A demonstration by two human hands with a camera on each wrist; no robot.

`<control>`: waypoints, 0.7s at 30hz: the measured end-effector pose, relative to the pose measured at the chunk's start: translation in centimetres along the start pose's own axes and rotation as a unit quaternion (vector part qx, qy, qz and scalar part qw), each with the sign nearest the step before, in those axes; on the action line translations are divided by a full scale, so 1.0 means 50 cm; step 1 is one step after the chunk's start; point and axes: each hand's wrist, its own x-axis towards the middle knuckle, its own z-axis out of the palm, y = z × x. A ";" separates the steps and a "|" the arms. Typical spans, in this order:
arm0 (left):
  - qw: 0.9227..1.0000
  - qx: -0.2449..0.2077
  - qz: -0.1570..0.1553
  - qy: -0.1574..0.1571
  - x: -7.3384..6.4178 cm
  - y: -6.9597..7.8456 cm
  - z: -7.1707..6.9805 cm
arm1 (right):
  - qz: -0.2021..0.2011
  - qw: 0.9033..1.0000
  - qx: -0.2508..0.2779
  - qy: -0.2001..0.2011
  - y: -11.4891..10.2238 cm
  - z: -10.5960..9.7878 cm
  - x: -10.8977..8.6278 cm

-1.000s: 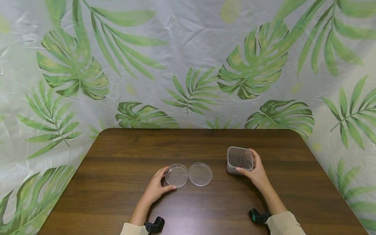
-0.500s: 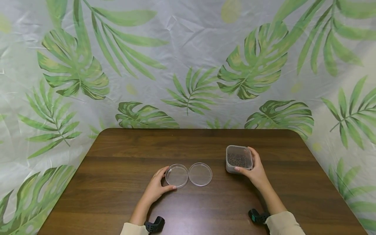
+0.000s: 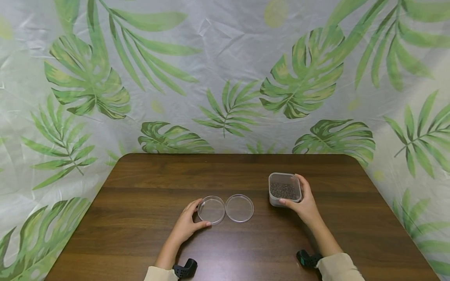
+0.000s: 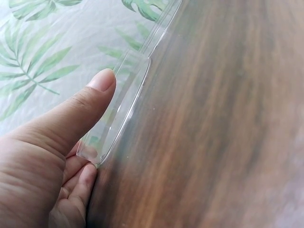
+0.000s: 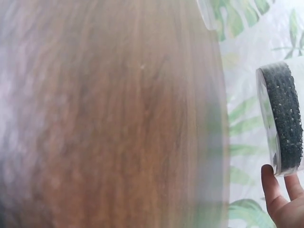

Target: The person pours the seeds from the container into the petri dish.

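Note:
Two round clear petri dish halves lie side by side mid-table, their rims meeting. My left hand (image 3: pixel 186 224) grips the left petri dish (image 3: pixel 211 210), thumb at its near edge and fingers round the far side. In the left wrist view the thumb lies along the clear wall of that dish (image 4: pixel 124 107). The right dish (image 3: pixel 240 208) is untouched. Farther right, my right hand (image 3: pixel 306 207) holds a square clear plastic container (image 3: pixel 275 201), thumb in front and fingers behind. Dark grainy soil (image 5: pixel 286 114) partly fills it. In the right wrist view the container stands off the tabletop.
The brown wooden table (image 3: pixel 147 175) has rounded far corners. Behind it hangs a pale cloth (image 3: pixel 232 50) printed with green leaves. A black band (image 3: pixel 185 269) sits on the left wrist and another black band (image 3: pixel 308 259) on the right.
My right hand has shifted the container slightly left and upward in the head view. My left hand and both dishes have stayed in place.

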 end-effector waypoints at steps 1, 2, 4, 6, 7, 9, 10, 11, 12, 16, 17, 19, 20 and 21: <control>1.000 0.000 0.001 0.000 0.000 0.000 0.000 | -0.002 1.000 0.000 0.001 0.008 0.000 0.002; 1.000 0.001 0.001 0.000 0.000 0.000 0.000 | -0.003 1.000 0.001 0.002 0.017 -0.001 0.004; 1.000 0.001 0.001 0.000 0.000 0.000 0.000 | -0.003 1.000 0.001 0.004 0.032 0.000 0.008; 1.000 0.001 0.001 0.000 0.000 0.001 -0.001 | -0.002 1.000 -0.002 0.004 0.045 0.000 0.012; 1.000 0.001 0.001 0.000 0.000 0.001 -0.001 | -0.001 1.000 -0.004 0.003 0.049 0.001 0.013; 1.000 0.001 0.001 0.000 0.000 0.001 0.000 | -0.002 1.000 0.002 0.000 0.038 0.003 0.013; 1.000 0.001 0.001 0.000 0.000 0.001 0.000 | -0.003 1.000 0.005 -0.002 0.030 0.004 0.012; 1.000 0.001 0.000 0.000 0.000 0.001 -0.001 | -0.004 1.000 0.007 -0.003 0.022 0.006 0.011; 1.000 0.001 0.000 0.000 0.000 0.001 0.000 | -0.005 1.000 0.009 -0.004 0.013 0.008 0.010; 1.000 0.001 -0.001 -0.001 0.000 0.001 0.000 | -0.007 1.000 0.006 -0.004 -0.021 0.016 0.005; 1.000 0.001 -0.001 -0.001 0.000 0.001 0.000 | -0.007 1.000 0.004 -0.004 -0.026 0.018 0.004; 1.000 0.001 -0.001 -0.002 0.000 0.002 0.000 | -0.009 1.000 0.006 -0.003 -0.035 0.022 0.003; 1.000 0.000 -0.001 -0.002 0.000 0.002 0.000 | -0.010 1.000 0.006 -0.002 -0.037 0.024 0.003; 1.000 0.000 -0.002 -0.003 0.000 0.002 0.000 | -0.010 1.000 0.006 -0.002 -0.039 0.025 0.003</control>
